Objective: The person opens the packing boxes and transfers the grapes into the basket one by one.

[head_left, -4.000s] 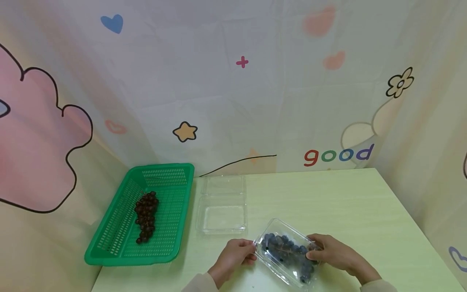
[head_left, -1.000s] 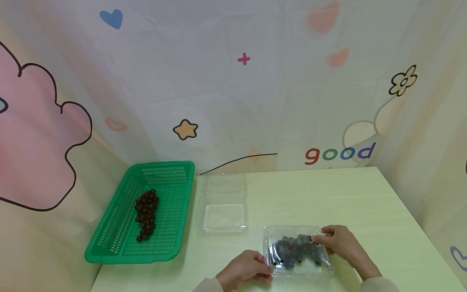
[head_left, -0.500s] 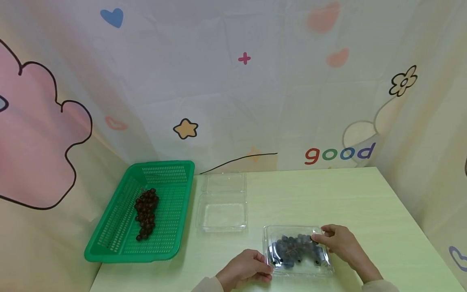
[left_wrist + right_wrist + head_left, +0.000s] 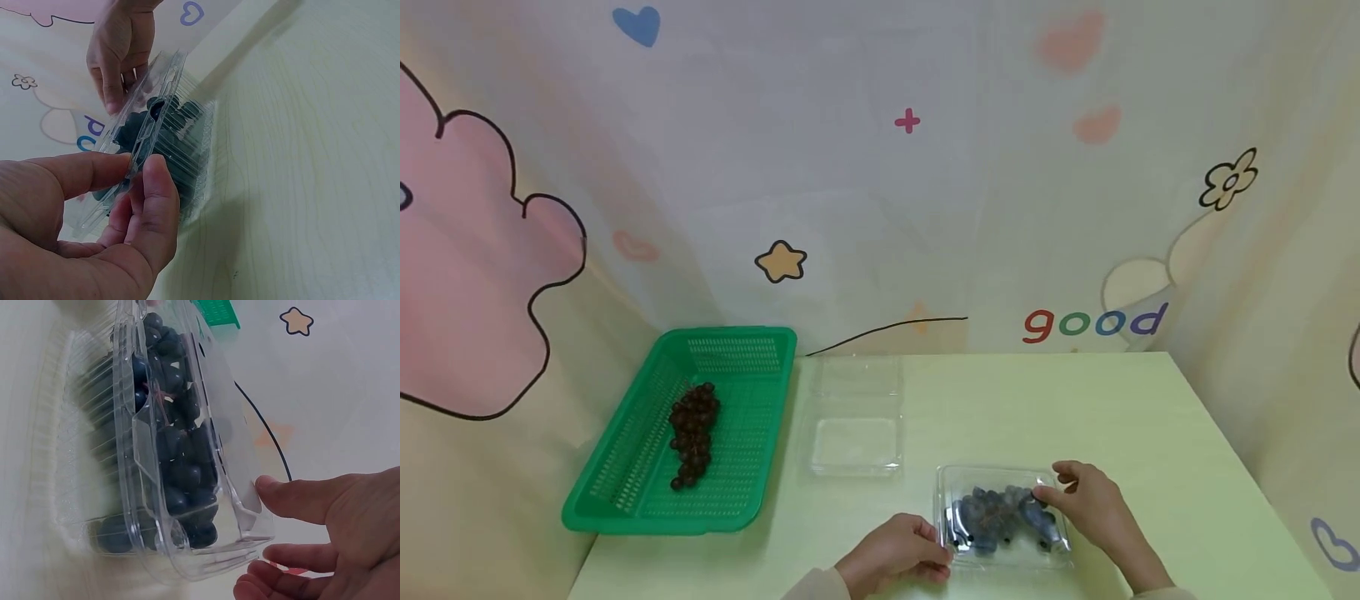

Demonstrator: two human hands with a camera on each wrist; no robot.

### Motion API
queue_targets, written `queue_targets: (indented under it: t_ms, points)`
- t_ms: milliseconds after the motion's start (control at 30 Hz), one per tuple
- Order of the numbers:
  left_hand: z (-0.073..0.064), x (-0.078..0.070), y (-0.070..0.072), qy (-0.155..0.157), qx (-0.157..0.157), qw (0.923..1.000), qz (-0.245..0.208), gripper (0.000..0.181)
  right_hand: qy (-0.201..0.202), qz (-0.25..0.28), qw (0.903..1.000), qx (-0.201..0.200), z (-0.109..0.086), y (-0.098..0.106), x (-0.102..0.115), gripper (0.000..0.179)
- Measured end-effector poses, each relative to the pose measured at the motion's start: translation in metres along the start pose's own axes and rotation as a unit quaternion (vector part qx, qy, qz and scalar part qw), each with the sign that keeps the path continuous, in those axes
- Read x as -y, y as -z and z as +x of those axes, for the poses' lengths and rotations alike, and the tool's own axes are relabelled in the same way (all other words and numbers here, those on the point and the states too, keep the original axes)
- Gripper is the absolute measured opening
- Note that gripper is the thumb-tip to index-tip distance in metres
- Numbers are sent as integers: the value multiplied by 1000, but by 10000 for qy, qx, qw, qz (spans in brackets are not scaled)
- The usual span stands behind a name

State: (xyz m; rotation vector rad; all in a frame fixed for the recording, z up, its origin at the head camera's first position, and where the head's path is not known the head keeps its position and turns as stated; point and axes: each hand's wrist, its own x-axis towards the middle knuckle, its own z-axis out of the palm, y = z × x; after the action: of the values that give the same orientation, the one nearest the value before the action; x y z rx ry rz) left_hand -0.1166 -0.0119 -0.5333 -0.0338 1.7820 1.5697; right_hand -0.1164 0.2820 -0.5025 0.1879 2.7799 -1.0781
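A clear plastic clamshell box [image 4: 1015, 560] with a bunch of dark blue grapes [image 4: 996, 515] inside lies near the table's front, its lid down over its base. My left hand [image 4: 901, 550] pinches the rim at the box's left front corner between thumb and fingers, as the left wrist view shows. At the right end is my right hand [image 4: 1093, 504]. Its thumb [image 4: 294, 494] touches the lid's end, while the other fingers [image 4: 294, 575] lie loosely bent beside the corner. In the right wrist view, the grapes [image 4: 181, 444] show through the lid.
A green plastic basket [image 4: 767, 433] stands at the left, holding a bunch of dark red grapes [image 4: 692, 433]. Between it and the clamshell, farther back, a second clear box [image 4: 856, 468] lies with its lid raised. A printed curtain [image 4: 850, 183] hangs behind the pale table [image 4: 1075, 408].
Since four seconds ago, the clamshell has turned from a slant to lie square with the table, both hands moving with it. Over the last half second, mostly the head view has shifted.
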Motion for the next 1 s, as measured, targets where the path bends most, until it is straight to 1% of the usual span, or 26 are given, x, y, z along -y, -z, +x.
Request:
queue_targets:
  t_ms: [133,233,333,467,533,633,767,867,1000]
  points:
    - [-3,4,9,-139,39,9999,-47,20,-69,5,9999,-98,0,-12,7,63]
    - [-5,5,14,-168,58,9998,-20,19,-85,-11,9998,-175,-2,-20,12,59]
    - [-5,6,14,-119,181,9998,-31,18,-114,-130,9996,-219,-6,-23,11,56]
    - [-3,8,8,-72,331,9994,-55,17,-105,-228,9994,-230,-12,-24,9,53]
    - [-1,8,6,-62,364,9993,-34,16,-30,-282,9992,-290,-13,-25,9,50]
    - [0,8,5,-8,411,9991,67,15,212,-446,9976,-479,-16,-26,12,46]
    - [2,7,5,-103,378,9990,209,12,445,-698,9946,-619,-16,-26,23,41]
    - [2,7,5,-205,318,9993,62,12,567,-777,9937,-567,-13,-26,32,41]
    - [1,6,6,-238,130,9994,-231,13,966,-726,9912,-544,-9,-27,41,39]
